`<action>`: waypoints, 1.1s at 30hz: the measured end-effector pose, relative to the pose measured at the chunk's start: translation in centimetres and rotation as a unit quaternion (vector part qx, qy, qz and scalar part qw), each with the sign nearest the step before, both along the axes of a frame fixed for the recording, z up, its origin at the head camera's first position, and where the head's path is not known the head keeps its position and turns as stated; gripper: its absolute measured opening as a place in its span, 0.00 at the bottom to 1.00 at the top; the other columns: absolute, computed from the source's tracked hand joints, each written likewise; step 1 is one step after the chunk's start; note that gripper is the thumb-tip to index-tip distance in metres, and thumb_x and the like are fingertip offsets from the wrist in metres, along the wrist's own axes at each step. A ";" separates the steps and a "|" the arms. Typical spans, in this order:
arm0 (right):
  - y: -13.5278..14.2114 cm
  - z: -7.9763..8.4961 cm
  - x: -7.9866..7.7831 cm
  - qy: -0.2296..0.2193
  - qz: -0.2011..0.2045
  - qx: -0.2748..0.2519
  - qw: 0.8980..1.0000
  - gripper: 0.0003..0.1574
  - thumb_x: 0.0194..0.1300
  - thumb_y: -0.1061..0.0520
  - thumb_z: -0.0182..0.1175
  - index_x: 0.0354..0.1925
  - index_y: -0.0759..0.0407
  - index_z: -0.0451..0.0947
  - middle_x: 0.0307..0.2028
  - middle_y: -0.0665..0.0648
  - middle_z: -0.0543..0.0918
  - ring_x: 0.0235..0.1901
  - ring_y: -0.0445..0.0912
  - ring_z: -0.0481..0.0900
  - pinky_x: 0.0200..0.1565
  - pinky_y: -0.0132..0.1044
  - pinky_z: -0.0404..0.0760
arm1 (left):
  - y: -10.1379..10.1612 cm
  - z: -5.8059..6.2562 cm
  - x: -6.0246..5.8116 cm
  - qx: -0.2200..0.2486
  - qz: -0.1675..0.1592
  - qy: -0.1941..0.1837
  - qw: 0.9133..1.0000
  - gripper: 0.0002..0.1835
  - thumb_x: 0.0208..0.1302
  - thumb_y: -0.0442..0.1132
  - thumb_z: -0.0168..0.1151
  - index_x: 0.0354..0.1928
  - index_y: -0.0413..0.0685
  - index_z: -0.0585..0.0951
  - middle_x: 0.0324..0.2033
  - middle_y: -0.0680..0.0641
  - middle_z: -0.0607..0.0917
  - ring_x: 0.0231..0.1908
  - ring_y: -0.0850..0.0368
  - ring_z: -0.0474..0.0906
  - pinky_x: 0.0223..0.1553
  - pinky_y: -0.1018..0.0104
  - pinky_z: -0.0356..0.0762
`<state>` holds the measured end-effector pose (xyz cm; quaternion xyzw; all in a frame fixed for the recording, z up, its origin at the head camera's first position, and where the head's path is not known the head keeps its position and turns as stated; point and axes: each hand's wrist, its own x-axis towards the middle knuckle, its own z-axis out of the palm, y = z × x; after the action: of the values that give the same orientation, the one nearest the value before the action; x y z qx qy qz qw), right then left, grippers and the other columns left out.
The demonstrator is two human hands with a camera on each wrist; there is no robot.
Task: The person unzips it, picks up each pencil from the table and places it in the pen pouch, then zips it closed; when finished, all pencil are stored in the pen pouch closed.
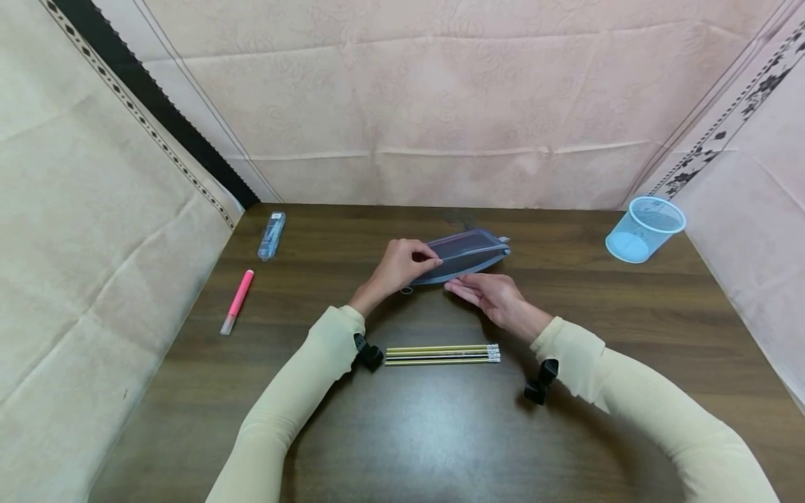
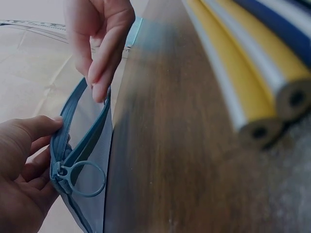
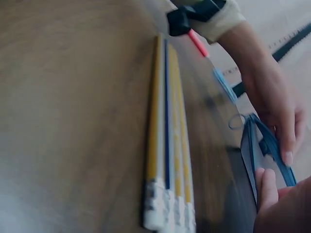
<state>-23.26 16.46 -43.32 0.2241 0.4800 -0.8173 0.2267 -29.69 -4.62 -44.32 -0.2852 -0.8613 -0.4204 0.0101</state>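
A blue-grey mesh zipper pouch is at the back middle of the table, its zipper open and its mouth spread. My left hand pinches the far edge of the mouth, thumb on the zipper tape in the left wrist view. The near edge is pinched by my right hand, whose fingertips reach to the rim. A ring-shaped zipper pull hangs at the pouch's left end. Between my forearms and nearer to me lie several striped pencils side by side, white eraser ends to the right.
On the left of the table lie a pink marker and, behind it, a small blue translucent case. A light blue plastic cup stands at the back right. Patterned cloth hangs behind the table.
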 end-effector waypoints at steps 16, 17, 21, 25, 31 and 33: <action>-1.9 -0.6 4.4 0.468 0.291 0.453 0.701 0.07 0.66 0.60 0.67 0.42 0.60 0.88 0.36 0.53 0.90 0.36 0.40 0.85 0.42 0.33 0.83 | 0.0 -0.2 0.1 0.004 0.004 -0.005 1.000 0.06 0.66 0.43 0.69 0.39 0.51 0.91 0.37 0.50 0.90 0.35 0.60 0.81 0.40 0.67 0.81; -2.0 -0.6 4.6 0.486 0.304 0.459 0.679 0.07 0.66 0.61 0.67 0.42 0.59 0.87 0.36 0.52 0.89 0.36 0.39 0.84 0.42 0.33 0.83 | 0.0 -0.2 0.2 0.003 0.002 -0.006 1.000 0.06 0.67 0.43 0.69 0.39 0.51 0.91 0.37 0.50 0.90 0.35 0.60 0.81 0.40 0.67 0.81; -2.1 -0.6 5.4 0.525 0.353 0.464 0.619 0.07 0.67 0.62 0.65 0.43 0.59 0.87 0.38 0.52 0.87 0.38 0.38 0.82 0.42 0.34 0.83 | -0.1 -0.3 0.1 0.001 0.000 -0.008 1.000 0.06 0.67 0.43 0.68 0.39 0.52 0.91 0.37 0.51 0.90 0.34 0.61 0.82 0.38 0.68 0.81; -2.2 -0.7 5.8 0.546 0.384 0.467 0.580 0.07 0.68 0.64 0.63 0.44 0.60 0.86 0.40 0.53 0.87 0.41 0.41 0.83 0.45 0.36 0.83 | -0.3 -0.3 0.1 0.000 0.003 -0.003 1.000 0.06 0.67 0.43 0.68 0.39 0.53 0.91 0.37 0.51 0.90 0.34 0.61 0.82 0.38 0.68 0.81; -2.4 -1.0 6.0 0.562 0.393 0.482 0.546 0.08 0.68 0.66 0.63 0.42 0.59 0.86 0.40 0.54 0.87 0.43 0.42 0.84 0.47 0.37 0.84 | -0.3 -0.2 0.1 -0.001 0.002 -0.003 1.000 0.06 0.67 0.44 0.68 0.39 0.52 0.91 0.37 0.51 0.90 0.35 0.61 0.82 0.39 0.68 0.81; -2.4 -1.0 6.1 0.563 0.389 0.485 0.544 0.08 0.67 0.66 0.63 0.42 0.60 0.86 0.40 0.53 0.87 0.43 0.42 0.84 0.47 0.38 0.84 | -0.3 -0.2 0.2 -0.001 0.001 -0.005 1.000 0.06 0.67 0.43 0.68 0.39 0.52 0.91 0.37 0.51 0.90 0.35 0.61 0.82 0.38 0.67 0.81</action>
<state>-17.18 14.01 -44.30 -0.4154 0.8724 -0.2498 0.0623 -29.51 -4.90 -44.55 -0.2820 -0.8619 -0.4213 0.0063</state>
